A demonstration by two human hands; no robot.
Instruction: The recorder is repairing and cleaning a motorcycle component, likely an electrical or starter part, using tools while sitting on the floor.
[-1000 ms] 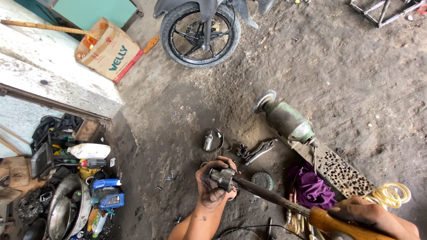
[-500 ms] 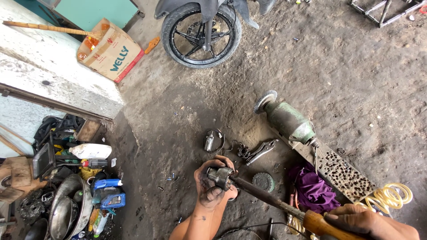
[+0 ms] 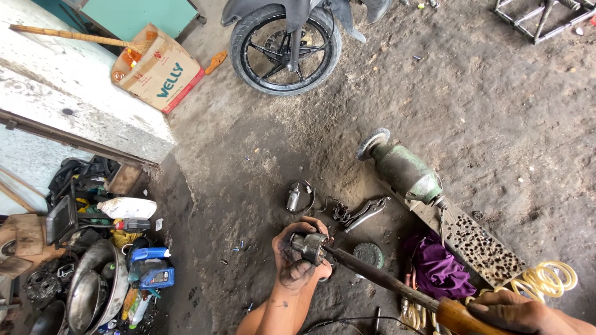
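My left hand [image 3: 298,254] is greasy and grips a small round metal part [image 3: 308,245] above the dirt floor. My right hand [image 3: 515,312], at the lower right edge, is closed around the wooden handle of a long dark soldering iron [image 3: 385,279]. The iron's tip rests against the metal part in my left hand. Both forearms come in from the bottom of the view.
A green angle grinder [image 3: 403,170] lies on the ground by a perforated metal plate [image 3: 481,248], pliers [image 3: 366,213], a purple rag [image 3: 437,267] and coiled yellow wire [image 3: 546,279]. A motorcycle wheel [image 3: 285,43] stands ahead, a cardboard box [image 3: 158,71] to its left, bottles and metal bowls [image 3: 93,291] at lower left.
My right hand has slid a little lower and rightward along the handle; my left hand and the metal part stay nearly still.
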